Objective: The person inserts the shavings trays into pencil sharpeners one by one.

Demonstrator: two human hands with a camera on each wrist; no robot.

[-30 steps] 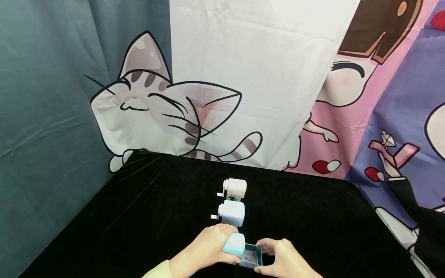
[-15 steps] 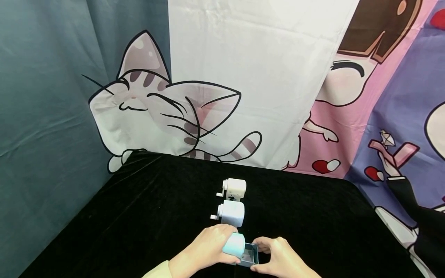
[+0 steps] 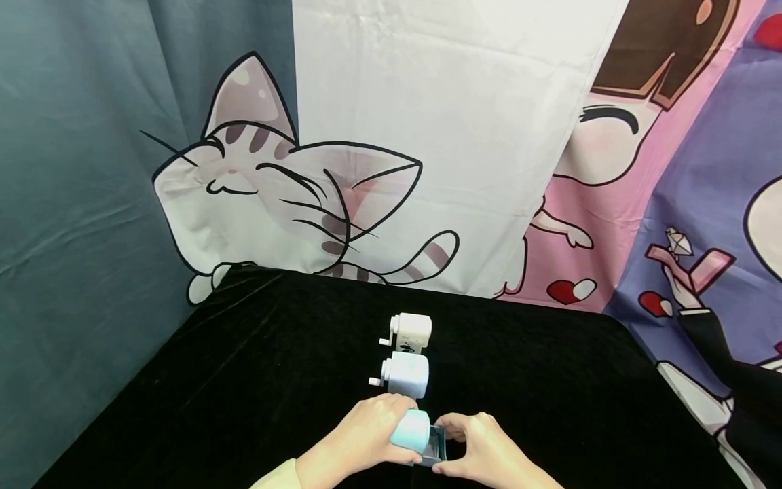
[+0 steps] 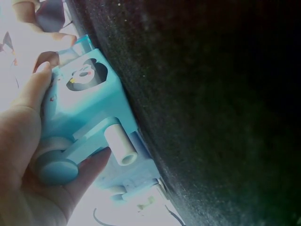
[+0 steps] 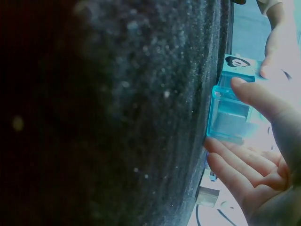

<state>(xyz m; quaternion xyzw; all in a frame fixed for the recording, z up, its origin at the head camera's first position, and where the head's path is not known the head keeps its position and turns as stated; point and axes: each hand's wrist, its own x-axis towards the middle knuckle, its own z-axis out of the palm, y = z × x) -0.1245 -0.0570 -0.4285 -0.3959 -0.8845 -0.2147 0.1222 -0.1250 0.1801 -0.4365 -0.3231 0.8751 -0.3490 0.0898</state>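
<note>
My left hand [image 3: 369, 435] grips a turquoise crank pencil sharpener [image 3: 412, 430] from its left, thumb on the near side and fingers over the far side. In the left wrist view its crank [image 4: 96, 139] and a penguin picture on the body [image 4: 87, 103] show. On the sharpener's right, a clear blue shavings drawer [image 3: 434, 445] sticks partly out of the body. My right hand [image 3: 485, 448] pinches this drawer by its outer end, thumb near and fingers far. The right wrist view shows the thumb and fingers on opposite sides of the see-through drawer [image 5: 230, 115].
Just behind the turquoise sharpener stands a pale blue crank sharpener [image 3: 408, 375]. A cream-white one [image 3: 413, 331] stands beyond it in the same row. Both cranks point left. Black cloth [image 3: 275, 367] covers the table, and printed curtains [image 3: 464, 122] hang behind.
My right hand has moved left, sliding the drawer further into the turquoise sharpener, so less of it sticks out. The left hand keeps its grip, and the sharpeners stay in place.
</note>
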